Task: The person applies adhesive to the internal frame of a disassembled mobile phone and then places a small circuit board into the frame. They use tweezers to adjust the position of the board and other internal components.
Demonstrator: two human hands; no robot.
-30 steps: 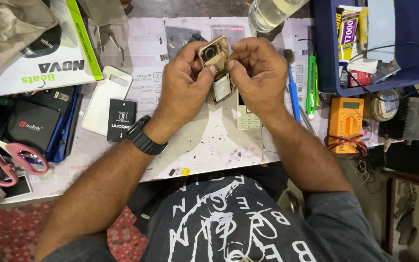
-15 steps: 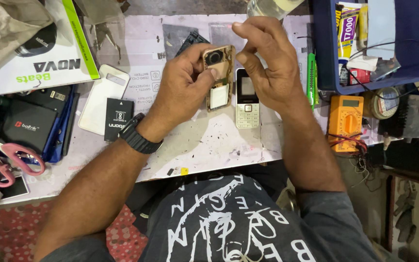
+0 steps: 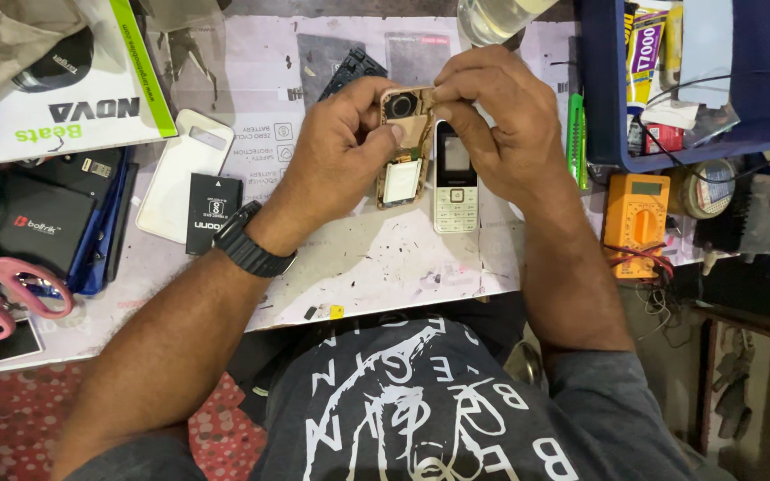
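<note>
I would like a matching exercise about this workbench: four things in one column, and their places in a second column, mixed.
Things:
1. opened phone
2. keypad phone
3. multimeter
4. scissors

Places:
A. far left edge of the bench
B. held in both hands
C. flat on the bench, under the right hand
D. below the blue tray, on the right

Pairs: 1-B, 2-C, 3-D, 4-A

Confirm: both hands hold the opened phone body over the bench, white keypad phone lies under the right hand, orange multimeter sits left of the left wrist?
Not quite. In the head view the orange multimeter sits to the right of the right hand, not by the left wrist. The rest holds: left hand and right hand hold the opened phone body, white keypad phone beneath.
</note>
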